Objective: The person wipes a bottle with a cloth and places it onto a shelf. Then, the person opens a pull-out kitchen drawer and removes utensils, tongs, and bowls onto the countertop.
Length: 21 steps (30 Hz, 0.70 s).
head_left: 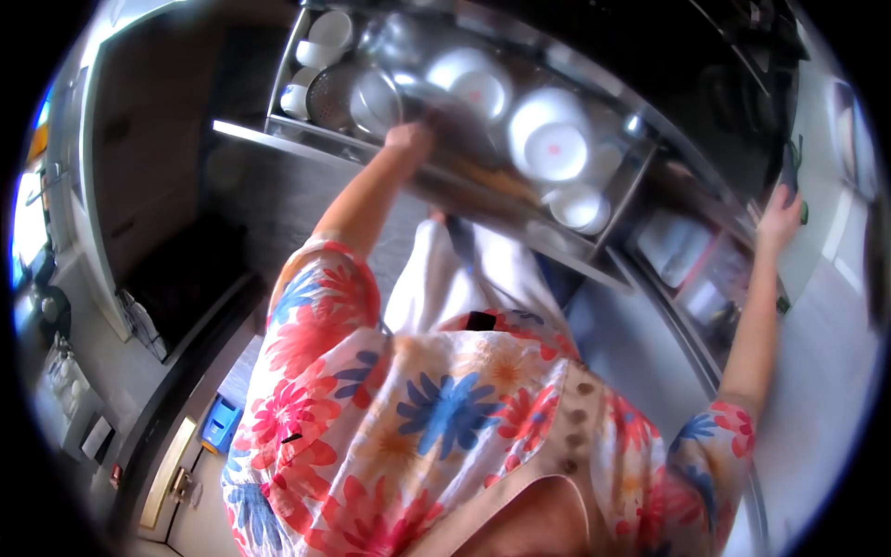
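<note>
My left hand (410, 144) is closed over the front of an open drawer (320, 144). Just beyond its fingers is a dark, blurred shape (459, 125), possibly cookware; I cannot make out its kind. A perforated metal strainer (329, 97) and a round metal bowl (376, 100) lie close to this hand. Stretched out to the far right, my right hand (781, 218) has its fingers wrapped around a slim dark object (791, 172) with green parts, over the pale countertop (817, 306).
White bowls (555, 139) and stacked plates (469, 82) fill the drawer, with cups (320, 54) in its left corner. A second compartment with clear containers (673, 249) stands open to the right. A blue box (221, 425) is at lower left.
</note>
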Available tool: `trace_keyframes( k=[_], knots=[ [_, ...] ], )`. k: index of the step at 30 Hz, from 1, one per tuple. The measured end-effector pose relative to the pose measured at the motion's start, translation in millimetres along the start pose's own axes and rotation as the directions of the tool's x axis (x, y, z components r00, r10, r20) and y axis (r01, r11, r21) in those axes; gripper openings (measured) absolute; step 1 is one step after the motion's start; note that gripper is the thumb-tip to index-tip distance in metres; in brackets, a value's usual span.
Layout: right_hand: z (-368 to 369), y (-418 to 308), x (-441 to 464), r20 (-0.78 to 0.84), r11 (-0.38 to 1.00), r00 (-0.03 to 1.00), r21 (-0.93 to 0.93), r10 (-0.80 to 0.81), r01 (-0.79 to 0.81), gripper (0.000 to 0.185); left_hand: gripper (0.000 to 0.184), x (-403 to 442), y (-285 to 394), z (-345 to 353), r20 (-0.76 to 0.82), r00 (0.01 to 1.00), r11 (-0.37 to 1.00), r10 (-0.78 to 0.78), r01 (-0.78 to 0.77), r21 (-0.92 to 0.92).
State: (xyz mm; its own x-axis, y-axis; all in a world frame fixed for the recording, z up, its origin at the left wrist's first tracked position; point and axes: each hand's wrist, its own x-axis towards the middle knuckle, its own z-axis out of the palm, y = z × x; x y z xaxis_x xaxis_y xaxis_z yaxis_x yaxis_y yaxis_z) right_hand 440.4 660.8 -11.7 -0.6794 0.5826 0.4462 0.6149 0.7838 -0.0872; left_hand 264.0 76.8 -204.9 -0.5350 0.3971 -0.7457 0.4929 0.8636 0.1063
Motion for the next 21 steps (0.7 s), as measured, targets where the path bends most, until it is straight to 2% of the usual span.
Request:
trace_keyframes(
  k=[3, 10, 12, 13, 14, 16, 17, 18, 19, 21],
  knots=[
    [0, 2, -3, 0.007, 1.000, 1.000, -0.004, 0.009, -0.009, 0.053, 0.025, -8, -1, -7, -0.097, 0.994, 0.999, 0.052, -0.050, 0.019],
    [8, -3, -2, 0.052, 0.999, 0.998, -0.007, 0.040, -0.040, 0.053, 0.030, -39, -10, -49, -0.160, 0.976, 0.987, 0.146, -0.134, 0.084],
    [8, 30, 11, 0.241, 0.999, 0.970, -0.018, 0.045, -0.042, 0.055, 0.030, -57, 1, -61, -0.207, 0.958, 0.979, 0.200, -0.186, 0.087],
    [-6, 19, 16, 0.331, 0.999, 0.942, -0.023, 0.049, -0.044, 0.056, 0.031, -67, 7, -72, -0.206, 0.957, 0.977, 0.207, -0.192, 0.088],
    [-29, 11, 23, 0.539, 0.988, 0.833, 0.016, 0.123, -0.156, 0.059, 0.031, -77, 15, -82, -0.204, 0.955, 0.976, 0.215, -0.201, 0.089],
    [-67, -18, 9, 0.273, 0.968, 0.962, -0.237, -0.013, 0.080, 0.057, 0.033, -91, 35, -89, -0.218, 0.933, 0.958, 0.285, -0.268, 0.105],
    [-82, -39, -2, 0.151, 0.908, 0.981, -0.383, -0.121, 0.171, 0.056, 0.033, -99, 44, -95, -0.213, 0.920, 0.943, 0.330, -0.312, 0.115],
    [-94, -68, -18, 0.177, 0.985, 0.973, -0.060, -0.147, 0.159, 0.054, 0.033, -108, 57, -102, -0.211, 0.904, 0.928, 0.372, -0.353, 0.122],
    [-111, -109, -34, 0.194, 0.955, 0.963, 0.267, -0.185, 0.129, 0.052, 0.033, -115, 69, -113, -0.209, 0.887, 0.910, 0.413, -0.394, 0.125],
    [-136, -182, -104, 0.539, 0.830, 0.817, 0.538, -0.206, -0.146, 0.054, 0.033, -123, 100, -116, -0.141, 0.897, 0.908, 0.420, -0.413, 0.074]
  ],
)
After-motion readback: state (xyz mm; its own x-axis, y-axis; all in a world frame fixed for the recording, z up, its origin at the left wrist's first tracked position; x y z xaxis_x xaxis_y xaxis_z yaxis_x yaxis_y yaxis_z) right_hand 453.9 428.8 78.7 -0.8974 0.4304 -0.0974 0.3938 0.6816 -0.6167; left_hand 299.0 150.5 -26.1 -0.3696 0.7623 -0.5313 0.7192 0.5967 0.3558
